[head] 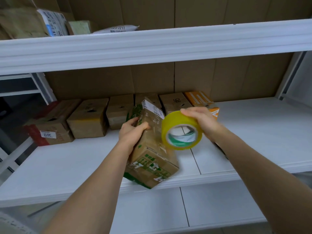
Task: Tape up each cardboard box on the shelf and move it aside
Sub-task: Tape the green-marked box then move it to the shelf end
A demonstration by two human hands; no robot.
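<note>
A cardboard box with green print [152, 146] is stood on the middle shelf [67, 166], at its front edge, turned askew so that one lower corner juts just past that edge. The box's upper left side is gripped by the left hand [133, 130], whose fingers are curled round the edge with the thumb laid on the top face. A roll of yellow tape [181, 130] is held by the right hand [200, 120], fingers clasped over its outer rim; the roll is kept against the right side of the box's top, its open core facing the camera. Along the back edge of the same shelf a row of brown boxes [87, 117] is lined up, with an orange box [200, 100] at the right end. On the upper shelf [152, 44], near its left end, padded envelopes and parcels [54, 22] are stacked.
</note>
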